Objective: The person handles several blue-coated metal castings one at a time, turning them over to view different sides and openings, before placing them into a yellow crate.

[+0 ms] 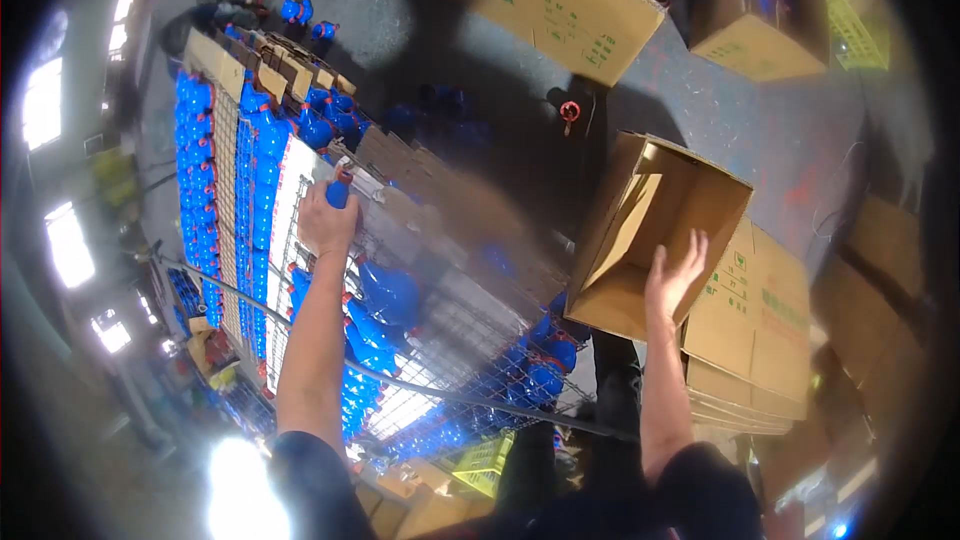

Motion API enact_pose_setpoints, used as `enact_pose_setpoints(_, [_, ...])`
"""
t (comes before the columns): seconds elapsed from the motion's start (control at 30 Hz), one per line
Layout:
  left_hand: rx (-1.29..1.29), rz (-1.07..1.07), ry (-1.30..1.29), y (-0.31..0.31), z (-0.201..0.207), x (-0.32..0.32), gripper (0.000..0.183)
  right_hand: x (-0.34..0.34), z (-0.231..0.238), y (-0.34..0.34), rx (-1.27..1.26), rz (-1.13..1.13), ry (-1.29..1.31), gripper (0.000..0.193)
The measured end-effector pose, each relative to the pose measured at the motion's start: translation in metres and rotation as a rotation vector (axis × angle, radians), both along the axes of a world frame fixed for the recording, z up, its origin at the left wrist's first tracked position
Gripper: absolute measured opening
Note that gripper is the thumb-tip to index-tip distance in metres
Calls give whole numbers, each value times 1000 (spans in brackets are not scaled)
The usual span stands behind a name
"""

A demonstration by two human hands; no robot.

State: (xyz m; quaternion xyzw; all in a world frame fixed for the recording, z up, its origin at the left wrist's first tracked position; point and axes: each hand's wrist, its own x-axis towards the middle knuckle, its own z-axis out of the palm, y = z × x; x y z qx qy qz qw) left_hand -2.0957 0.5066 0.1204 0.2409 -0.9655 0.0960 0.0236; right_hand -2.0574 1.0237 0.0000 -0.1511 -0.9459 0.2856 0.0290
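Note:
My left hand [325, 220] reaches over the wire rack, its fingers closed around a small blue piece [338, 194] with a reddish-brown end. Most of that piece is hidden by the hand. Glossy rounded blue parts [388, 292] with orange-red bits sit below and beside the hand; their exact kind does not show. On the right, an open, tilted cardboard box [622, 305] has its hollow inside facing me. My right hand [675, 278] is at its opening with fingers spread, holding nothing.
Rows of blue parts [197, 165] fill the rack's left side. A metal bar [450, 392] crosses in front of me. Folded cardboard boxes [765, 330] are stacked on the right. Larger cartons [560, 15] stand at the back, and a red-orange ring-shaped item [570, 112] lies on the floor.

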Motion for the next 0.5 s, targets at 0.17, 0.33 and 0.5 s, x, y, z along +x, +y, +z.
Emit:
enact_pose_setpoints(0.17, [-14, -22, 43, -2, 6, 2, 41, 3, 10, 79, 225, -174, 115, 63])
enact_pose_setpoints(0.33, [-27, 99, -44, -5, 3, -1, 42, 12, -76, 166, -28, -236, -828, 61])
enact_pose_setpoints(0.5, [18, -47, 28, 0, 4, -9, 41, 34, -127, 181, 114, -60, -770, 49])
